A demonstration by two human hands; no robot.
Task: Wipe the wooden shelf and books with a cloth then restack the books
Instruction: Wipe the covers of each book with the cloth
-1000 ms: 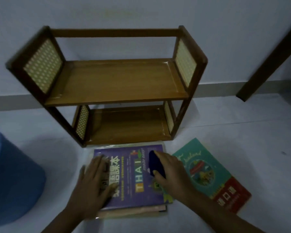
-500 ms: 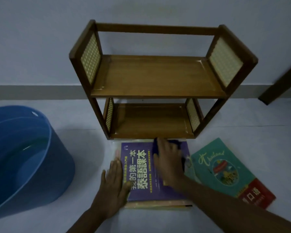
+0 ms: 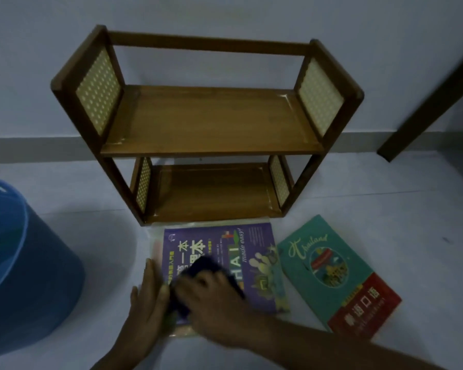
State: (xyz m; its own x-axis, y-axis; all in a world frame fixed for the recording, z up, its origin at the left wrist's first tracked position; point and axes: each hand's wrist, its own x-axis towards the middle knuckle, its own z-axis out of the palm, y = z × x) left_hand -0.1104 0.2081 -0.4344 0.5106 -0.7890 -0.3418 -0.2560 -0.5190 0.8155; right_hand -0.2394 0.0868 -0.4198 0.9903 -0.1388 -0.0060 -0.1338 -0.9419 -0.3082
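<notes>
Books lie on the floor at the frame's lower centre, in front of the wooden shelf [image 3: 209, 121]. Your right hand [image 3: 211, 297] presses a dark cloth [image 3: 198, 268] on the purple book [image 3: 225, 257], fingers curled over it, probably mid-wipe. Your left hand [image 3: 147, 297] lies flat and open beside the stack's left edge, likely to stop it sliding. A teal book [image 3: 332, 273] waits at lower right; a blue tub [image 3: 24, 263] stands at left.

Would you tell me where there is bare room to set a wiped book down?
Both boards of the wooden shelf are bare. Floor is free right of the teal book. In front it is crowded: purple book, both hands, blue tub.
</notes>
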